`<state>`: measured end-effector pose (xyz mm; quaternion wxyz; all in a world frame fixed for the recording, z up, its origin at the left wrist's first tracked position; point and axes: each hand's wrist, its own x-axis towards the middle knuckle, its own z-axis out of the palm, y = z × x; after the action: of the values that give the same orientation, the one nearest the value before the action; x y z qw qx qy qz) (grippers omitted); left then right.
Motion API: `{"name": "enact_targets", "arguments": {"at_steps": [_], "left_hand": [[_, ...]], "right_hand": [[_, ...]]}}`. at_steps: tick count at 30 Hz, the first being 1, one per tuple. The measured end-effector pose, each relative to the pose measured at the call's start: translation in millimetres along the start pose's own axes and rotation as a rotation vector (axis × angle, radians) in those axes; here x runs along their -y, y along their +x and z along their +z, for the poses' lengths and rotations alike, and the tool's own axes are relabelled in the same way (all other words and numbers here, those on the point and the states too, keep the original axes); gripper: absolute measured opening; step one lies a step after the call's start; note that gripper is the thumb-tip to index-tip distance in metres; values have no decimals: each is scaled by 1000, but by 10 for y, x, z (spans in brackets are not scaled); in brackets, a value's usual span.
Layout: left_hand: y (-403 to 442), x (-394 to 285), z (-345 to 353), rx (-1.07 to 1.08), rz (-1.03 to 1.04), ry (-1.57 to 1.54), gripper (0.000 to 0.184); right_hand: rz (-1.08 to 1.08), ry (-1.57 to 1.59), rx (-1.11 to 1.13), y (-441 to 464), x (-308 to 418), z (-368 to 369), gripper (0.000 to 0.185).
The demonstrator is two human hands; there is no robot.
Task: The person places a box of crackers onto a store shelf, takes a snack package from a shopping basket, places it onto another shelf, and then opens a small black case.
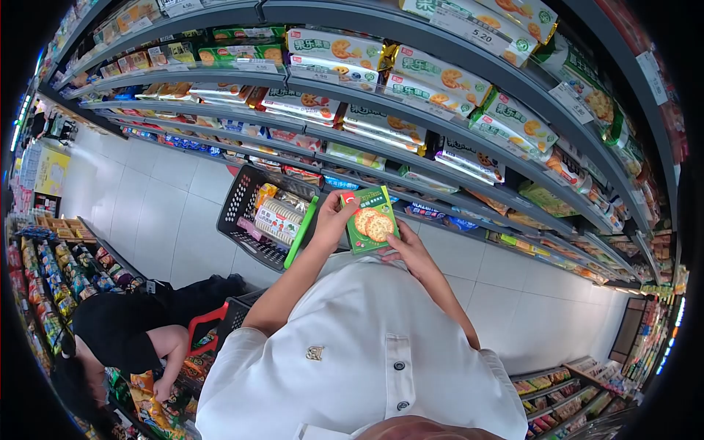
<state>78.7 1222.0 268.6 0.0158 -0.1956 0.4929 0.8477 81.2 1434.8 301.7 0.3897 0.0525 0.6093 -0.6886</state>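
In front of my chest I hold a green box of crackers (369, 198), with round crackers pictured on its face. My left hand (332, 221) grips its left side, thumb on the front. My right hand (408, 246) closes on the lower right corner, with the thumb over the front edge. The fingers behind the box are partly hidden. Just left of my left forearm is a black shopping basket (233, 209) with a green handle (299, 236). Inside it lie a clear pack of round white biscuits (277, 222) and other packets.
Long shelves (411, 103) of packaged biscuits curve across the front and right. To the left, a person in black (121, 326) bends over with a hand at an orange snack bag (147, 400). Beside them is a basket with a red handle (196, 328). Pale tiles (202, 176) cover the floor.
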Motion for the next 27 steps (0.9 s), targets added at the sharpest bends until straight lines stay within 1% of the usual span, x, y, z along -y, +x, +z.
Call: {"name": "enact_targets", "arguments": {"at_steps": [5, 7, 8, 10, 11, 13, 14, 15, 17, 21, 23, 24, 25, 27], "left_hand": [[57, -21, -84, 28, 32, 29, 35], [65, -46, -181, -39, -93, -45, 39], [76, -26, -239, -41, -95, -46, 39], [116, 105, -427, -150, 16, 149, 49], [176, 281, -601, -154, 15, 150, 49], [276, 645, -967, -247, 238, 665, 57], [182, 530, -984, -240, 158, 728, 63], [128, 474, -1024, -241, 157, 729, 63], [44, 399, -1115, -185, 241, 1097, 66], [-8, 568, -1418, -152, 299, 1225, 68], [-22, 583, -1516, -64, 86, 1222, 69], [2, 618, -1593, -46, 17, 1258, 64], [32, 667, -1661, -47, 13, 1258, 64], [107, 799, -1811, -39, -84, 1357, 54]], "right_hand": [[2, 79, -18, 94, -30, 43, 69], [7, 67, -33, 138, -41, 57, 69], [9, 55, -49, 160, -49, 63, 68], [11, 65, -69, 225, -79, 63, 68], [10, 75, -89, 262, -87, 71, 68], [6, 104, -88, 345, -71, 101, 66], [0, 134, -90, 389, -53, 117, 64], [1, 135, -89, 432, -21, 146, 64], [-35, 148, -113, 530, 59, 214, 63], [-21, 179, -115, 865, 146, 267, 63], [-32, 195, -130, 1061, 213, 310, 65], [-30, 195, -129, 1184, 244, 322, 65], [-20, 208, -143, 1314, 267, 335, 65], [-8, 219, -156, 1540, 336, 383, 65]]}}
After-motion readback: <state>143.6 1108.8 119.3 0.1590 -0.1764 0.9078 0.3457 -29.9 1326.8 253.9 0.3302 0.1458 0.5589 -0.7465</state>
